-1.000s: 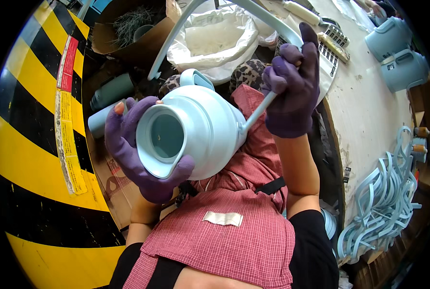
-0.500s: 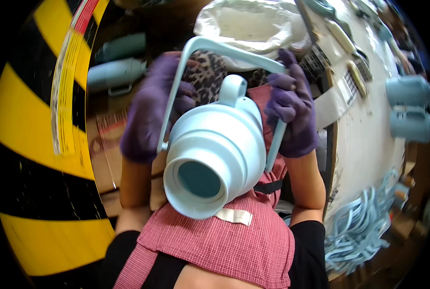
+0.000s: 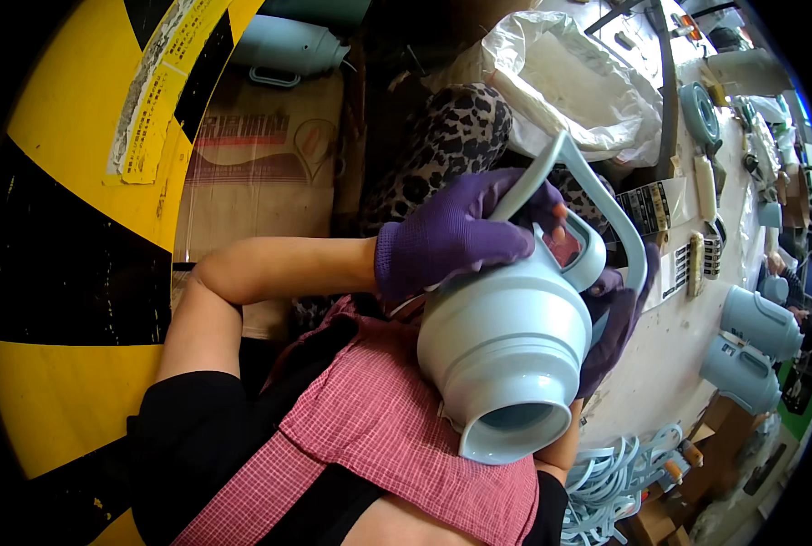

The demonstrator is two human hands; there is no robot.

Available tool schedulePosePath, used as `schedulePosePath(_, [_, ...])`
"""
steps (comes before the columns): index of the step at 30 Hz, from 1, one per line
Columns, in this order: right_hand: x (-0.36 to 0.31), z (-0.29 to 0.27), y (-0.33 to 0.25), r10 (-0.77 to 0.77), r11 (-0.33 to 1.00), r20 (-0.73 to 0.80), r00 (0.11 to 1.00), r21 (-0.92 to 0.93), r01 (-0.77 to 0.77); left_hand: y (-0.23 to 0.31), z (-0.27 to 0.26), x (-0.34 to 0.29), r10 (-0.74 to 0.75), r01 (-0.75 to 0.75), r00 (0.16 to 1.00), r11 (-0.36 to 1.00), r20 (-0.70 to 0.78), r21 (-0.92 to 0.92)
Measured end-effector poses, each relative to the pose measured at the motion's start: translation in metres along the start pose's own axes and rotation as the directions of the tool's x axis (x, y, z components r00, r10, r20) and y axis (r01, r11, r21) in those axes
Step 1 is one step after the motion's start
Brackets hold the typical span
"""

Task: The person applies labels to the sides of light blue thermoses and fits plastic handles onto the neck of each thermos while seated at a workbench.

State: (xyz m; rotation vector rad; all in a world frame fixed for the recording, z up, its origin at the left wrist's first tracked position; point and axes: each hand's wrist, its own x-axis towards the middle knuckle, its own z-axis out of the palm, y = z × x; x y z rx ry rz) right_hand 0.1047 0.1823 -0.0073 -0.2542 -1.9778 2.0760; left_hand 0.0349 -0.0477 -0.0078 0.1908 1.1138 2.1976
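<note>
A pale blue thermos jug [image 3: 506, 332] lies tilted against my apron, its spout toward me. Its side loop handle [image 3: 592, 264] faces away from me, and an angular carrying handle [image 3: 606, 193] arches over that end. My left hand [image 3: 461, 232], in a purple glove, is closed round one leg of the carrying handle, its thumb side lying along the jug's body. On the jug's other side, my gloved right hand [image 3: 617, 323] is closed at the opposite leg, partly hidden by the jug. The ends of both legs are covered by the hands and the jug.
A bin with a clear plastic liner [image 3: 574, 82] stands ahead. At right runs a worktable [image 3: 656, 364] with two blue jugs [image 3: 743, 369] and a heap of blue handles [image 3: 620, 482]. Another jug [image 3: 288, 47] lies on cardboard [image 3: 265, 173] beside the yellow-black striped surface [image 3: 78, 205].
The jug has turned, and its spout now points down and slightly left. My left hand has come across onto the handle leg and jug body. My view has swung round.
</note>
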Motion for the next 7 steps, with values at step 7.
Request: schedulePosePath(7, [-0.001, 0.014, -0.005, 0.0, 0.997, -0.083, 0.997, -0.083, -0.007, -0.014, 0.006, -0.012, 0.063, -0.064, 0.996, 0.998, -0.065, -0.004])
